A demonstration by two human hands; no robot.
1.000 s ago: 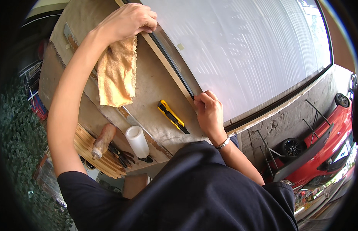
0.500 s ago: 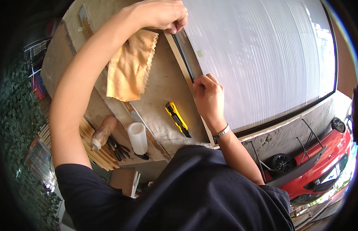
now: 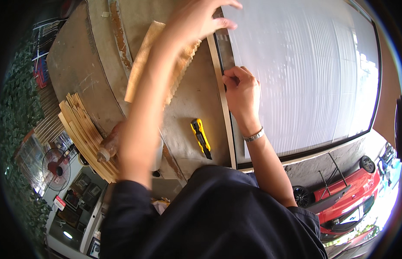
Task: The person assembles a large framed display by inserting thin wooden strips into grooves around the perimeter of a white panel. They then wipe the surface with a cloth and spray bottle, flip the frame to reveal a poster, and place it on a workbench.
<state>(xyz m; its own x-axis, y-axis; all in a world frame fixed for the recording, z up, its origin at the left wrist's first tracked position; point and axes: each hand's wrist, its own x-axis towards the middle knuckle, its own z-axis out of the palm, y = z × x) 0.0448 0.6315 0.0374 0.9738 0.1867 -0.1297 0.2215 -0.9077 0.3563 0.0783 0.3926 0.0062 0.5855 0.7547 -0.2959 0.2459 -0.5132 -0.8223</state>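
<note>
A large whitish translucent panel [image 3: 304, 86] with fine ribbed streaks lies to my right, bordered by a dark frame and a pale wooden strip [image 3: 228, 138]. My right hand [image 3: 243, 93] is closed, thumb and fingertips pinched on a thin black strip [image 3: 218, 54] running along the panel's left edge. Farther along that edge, my left hand [image 3: 201, 23] hovers, smeared by motion, with fingers spread and nothing visible in them. Under my left forearm lies an orange-yellow cloth [image 3: 142, 54], partly covered. A yellow and black utility knife [image 3: 201, 138] rests on the table near my body.
Left of my forearm are a brown bottle [image 3: 109, 144] and a pile of thin wooden sticks [image 3: 82, 129]; a white plastic bottle [image 3: 159, 155] is mostly hidden by the arm. A fan [image 3: 56, 169] stands beyond the table. A red car [image 3: 350, 207] is at far right.
My left hand has lifted off the panel edge, opened and swung right, its forearm now covering part of the cloth and white bottle. My right hand stays pinched at the edge. The view has shifted.
</note>
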